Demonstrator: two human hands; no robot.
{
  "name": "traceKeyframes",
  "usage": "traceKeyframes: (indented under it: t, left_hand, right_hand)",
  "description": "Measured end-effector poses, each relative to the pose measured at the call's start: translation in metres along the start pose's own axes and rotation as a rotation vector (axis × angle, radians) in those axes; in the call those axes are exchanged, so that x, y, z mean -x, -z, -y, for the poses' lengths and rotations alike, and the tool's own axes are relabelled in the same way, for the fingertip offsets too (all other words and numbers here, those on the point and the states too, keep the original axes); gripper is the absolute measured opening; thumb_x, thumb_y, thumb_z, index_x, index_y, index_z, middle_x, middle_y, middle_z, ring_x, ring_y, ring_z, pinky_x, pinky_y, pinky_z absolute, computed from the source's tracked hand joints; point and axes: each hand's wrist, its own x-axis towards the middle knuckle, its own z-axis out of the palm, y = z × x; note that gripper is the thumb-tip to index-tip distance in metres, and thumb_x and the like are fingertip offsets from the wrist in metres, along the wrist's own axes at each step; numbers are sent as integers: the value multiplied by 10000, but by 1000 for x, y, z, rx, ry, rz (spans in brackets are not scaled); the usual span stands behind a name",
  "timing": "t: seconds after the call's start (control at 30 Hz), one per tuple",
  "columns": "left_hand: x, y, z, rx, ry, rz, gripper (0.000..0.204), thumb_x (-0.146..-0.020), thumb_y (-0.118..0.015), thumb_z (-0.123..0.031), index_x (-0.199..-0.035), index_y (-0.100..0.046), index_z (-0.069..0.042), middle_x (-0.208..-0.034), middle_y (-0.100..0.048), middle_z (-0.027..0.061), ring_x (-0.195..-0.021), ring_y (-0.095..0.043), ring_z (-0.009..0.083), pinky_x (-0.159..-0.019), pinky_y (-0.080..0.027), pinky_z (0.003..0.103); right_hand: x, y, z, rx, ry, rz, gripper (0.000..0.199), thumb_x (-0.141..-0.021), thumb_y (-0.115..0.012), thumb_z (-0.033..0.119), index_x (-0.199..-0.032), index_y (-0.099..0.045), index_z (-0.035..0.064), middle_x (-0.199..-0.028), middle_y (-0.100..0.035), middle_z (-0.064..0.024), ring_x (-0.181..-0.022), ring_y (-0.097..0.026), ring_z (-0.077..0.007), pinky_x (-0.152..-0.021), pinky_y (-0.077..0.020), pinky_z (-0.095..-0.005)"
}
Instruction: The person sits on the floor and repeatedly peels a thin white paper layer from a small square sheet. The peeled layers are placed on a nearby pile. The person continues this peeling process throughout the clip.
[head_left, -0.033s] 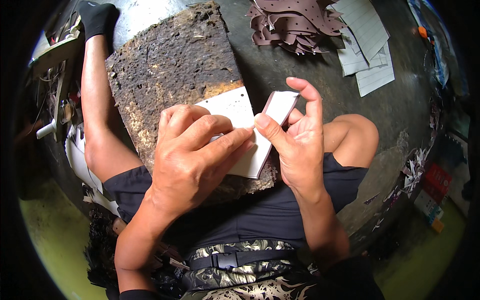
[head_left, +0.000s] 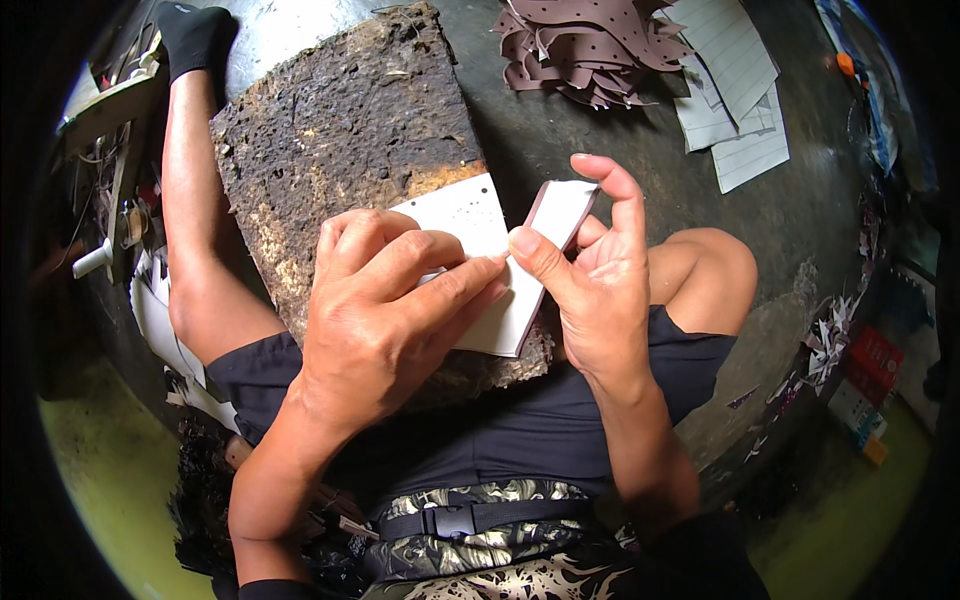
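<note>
At frame centre, the right hand (head_left: 600,290) pinches the white strip (head_left: 562,212); the curled left hand (head_left: 375,310) touches the sheet (head_left: 470,208), grip unclear. Fingertips best stay close together, pressing evenly, edges aligned.

Fingers (head_left: 455,287) hold white pieces (head_left: 468,212) (a rough board (head_left: 345,120) beneath).

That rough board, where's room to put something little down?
The rough board is bare at its far end, above the left hand and white piece. Its near end is crowded. Floor between board and brown strips is free too.
</note>
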Motion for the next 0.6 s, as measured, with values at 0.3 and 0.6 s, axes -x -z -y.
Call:
traceKeyframes:
  t: [0.3,0.6]
  left_hand:
    - [-2,5,3,17,-19,39,341,-854,-960,-191,-1187,-897,-156,-1029,-736,-20,-975,-665,235,-910,-507,447]
    - [-2,5,4,9,-26,40,333,-857,-955,-195,-1183,-897,-156,-1031,-734,-23,-969,-661,235,-904,-504,440]
  right_hand:
    - [-12,14,3,69,-32,82,690,-1029,-846,-62,-1567,-442,88,-1088,-768,-97,-1016,-741,-121,-908,-623,-287]
    - [-23,24,-5,82,-38,122,679,-1024,-857,-45,-1547,-450,103,-1136,-779,-116,-1019,-754,-129,-926,-634,-301]
